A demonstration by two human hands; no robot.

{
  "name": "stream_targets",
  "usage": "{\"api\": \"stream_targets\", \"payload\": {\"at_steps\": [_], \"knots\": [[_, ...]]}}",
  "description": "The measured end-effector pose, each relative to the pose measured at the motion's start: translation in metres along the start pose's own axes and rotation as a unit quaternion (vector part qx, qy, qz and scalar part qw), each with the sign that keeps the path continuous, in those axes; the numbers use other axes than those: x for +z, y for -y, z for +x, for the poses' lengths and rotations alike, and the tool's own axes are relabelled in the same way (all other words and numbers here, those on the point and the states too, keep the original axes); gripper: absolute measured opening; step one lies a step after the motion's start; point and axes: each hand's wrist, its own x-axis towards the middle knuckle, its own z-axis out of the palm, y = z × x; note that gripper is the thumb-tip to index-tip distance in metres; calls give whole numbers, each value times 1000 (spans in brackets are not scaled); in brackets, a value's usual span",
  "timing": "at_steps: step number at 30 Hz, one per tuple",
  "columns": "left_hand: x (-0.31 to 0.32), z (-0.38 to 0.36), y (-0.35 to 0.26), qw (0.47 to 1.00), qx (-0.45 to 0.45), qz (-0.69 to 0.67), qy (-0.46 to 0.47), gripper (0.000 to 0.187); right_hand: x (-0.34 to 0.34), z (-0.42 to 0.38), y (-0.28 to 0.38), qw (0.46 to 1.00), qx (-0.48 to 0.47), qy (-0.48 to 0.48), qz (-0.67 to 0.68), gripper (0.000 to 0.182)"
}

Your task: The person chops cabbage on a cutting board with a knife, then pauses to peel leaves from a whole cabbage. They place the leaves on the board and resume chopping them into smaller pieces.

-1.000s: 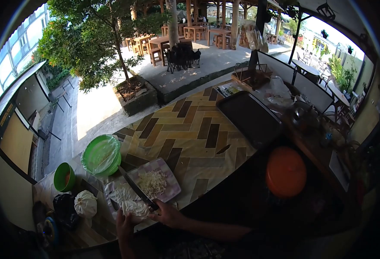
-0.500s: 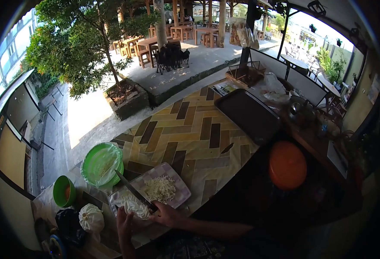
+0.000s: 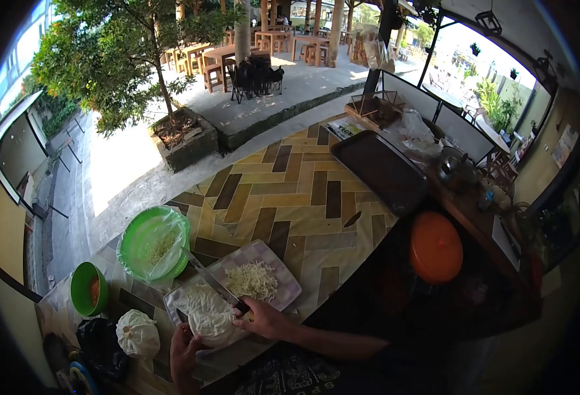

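Observation:
My right hand is closed round the dark handle of a long kitchen knife, its blade pointing away to the upper left. Under and beside the blade, pale cabbage leaves lie spread on a checked chopping board. At the near left edge of these leaves, the bent fingers of my left hand grip the cabbage. Shredded cabbage is heaped on the board right of the blade. A green basket lined with clear plastic, holding some shreds, stands just beyond the knife tip.
Left of the board are a round whole cabbage, a black plastic bag and a green bowl with orange-brown contents. To the right stand a dark tray and an orange lidded container. A dark leaf-shaped piece lies on the tiled counter.
The cabbage leaves now lie flatter and wider across the board. The knife has shifted slightly right, off their middle. My left hand has moved a little down and left; the view has tilted slightly.

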Motion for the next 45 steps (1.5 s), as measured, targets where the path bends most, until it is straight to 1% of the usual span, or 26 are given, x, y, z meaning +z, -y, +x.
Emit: {"api": "stream_targets", "payload": {"at_steps": [3,4,6,8,9,11,12,13,14,15,16,17,19,20,23,26,29,30,32,33,35,38,41,45], "knots": [[-4,-1,5,996,-44,68,-48,32,7,4,0,999,-19,-15,-23,53],[-6,-2,5,996,-47,69,-42,32,8,5,-1,1000,-8,-16,-19,52],[-5,-3,3,995,-54,62,-52,31,6,7,-1,1000,11,3,-14,50],[-3,0,2,998,-45,2,-54,32,5,4,1,998,9,-29,-48,48],[3,2,-2,996,-35,19,-76,30,3,2,3,997,8,-39,-63,47],[4,8,2,990,-63,94,-84,32,-7,0,19,997,60,-27,-50,47],[6,10,10,987,-71,111,-95,35,-12,-1,23,997,50,-25,-48,47],[7,11,12,975,-51,183,-113,38,-16,-3,25,998,41,-28,-46,46],[10,8,11,980,-71,140,-122,39,-21,-7,30,997,71,-7,-27,46],[6,7,15,977,-70,166,-118,40,-26,-10,35,995,100,8,-10,46],[9,3,11,986,-68,100,-113,40,-29,-12,39,992,129,19,6,46],[14,1,5,992,-62,35,-105,40,-31,-14,40,993,118,30,-4,46],[21,-4,-6,993,-76,-2,-94,39,-31,-24,40,994,100,45,-23,48],[23,-6,-7,993,-82,-21,-86,38,-31,-27,43,989,135,64,-8,48],[21,-7,13,993,-82,32,-75,37,-30,-35,43,979,180,96,0,48],[-6,-26,9,995,-95,-8,-42,37,-26,-33,30,989,115,77,-42,45],[-16,-31,-9,991,-78,10,-105,33,-14,-13,32,992,94,52,-73,40],[-15,-30,-14,990,-71,9,-121,29,-7,-1,30,993,35,24,-114,39],[-23,-27,-5,991,-73,10,-108,28,6,27,23,977,-86,-39,-193,37],[-26,-25,0,992,-74,10,-100,28,11,40,24,976,-90,-40,-194,39],[-22,-20,1,990,-75,60,-100,28,19,64,23,974,-99,-44,-197,41],[-14,-15,-2,986,-76,96,-115,30,32,87,-7,961,-147,-61,-228,43],[-17,-15,9,987,-50,94,-122,34,37,85,7,970,-102,-43,-214,39],[-21,-15,21,988,-25,91,-119,36,37,91,0,972,-98,-41,-208,34]]}}
